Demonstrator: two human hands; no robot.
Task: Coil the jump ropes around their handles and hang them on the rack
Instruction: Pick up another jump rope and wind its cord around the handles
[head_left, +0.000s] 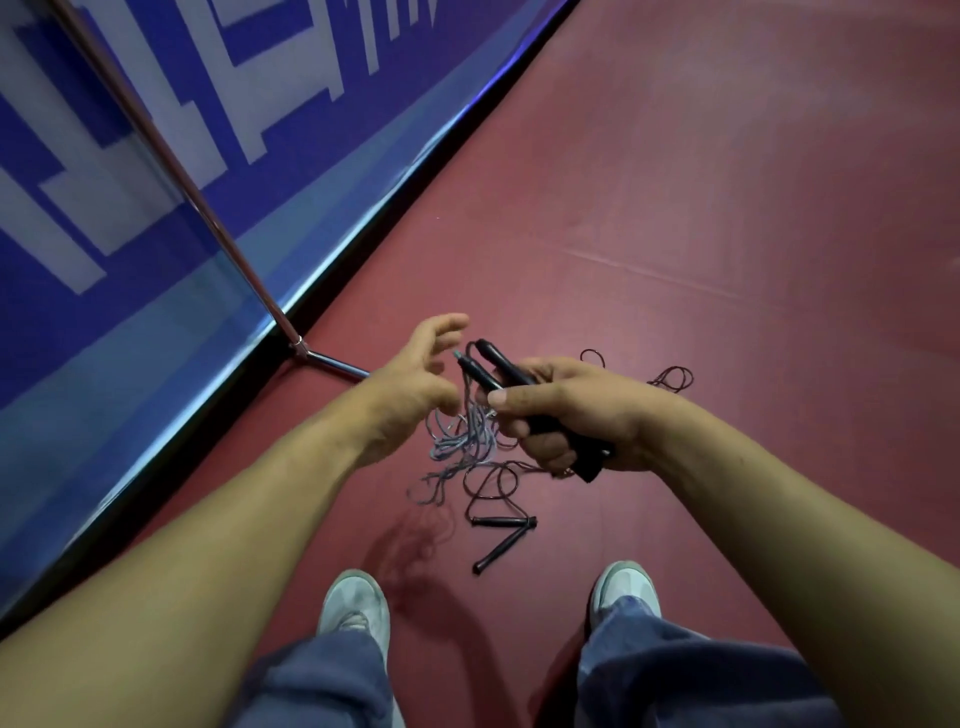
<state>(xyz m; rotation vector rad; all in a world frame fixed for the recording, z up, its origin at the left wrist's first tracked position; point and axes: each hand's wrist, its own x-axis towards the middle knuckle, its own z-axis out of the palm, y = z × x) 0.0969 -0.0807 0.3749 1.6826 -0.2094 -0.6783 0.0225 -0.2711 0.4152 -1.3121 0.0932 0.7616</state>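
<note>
My right hand (566, 410) grips two black jump-rope handles (491, 366) side by side, their tips pointing up and left. A grey-blue rope (467, 436) hangs from them in loose loops down to the floor. My left hand (415, 379) hovers just left of the handle tips with fingers spread, holding nothing. A second jump rope lies on the red floor below: two black handles (501, 535) with a thin dark cord (493, 483) looping away. More dark cord loops (675, 376) show beyond my right wrist.
The chrome rack pole (171, 156) slants from the upper left down to its foot (332, 361) beside the blue banner wall (156, 208). Red floor (727, 208) spreads to the right. My two shoes (358, 608) stand below the ropes.
</note>
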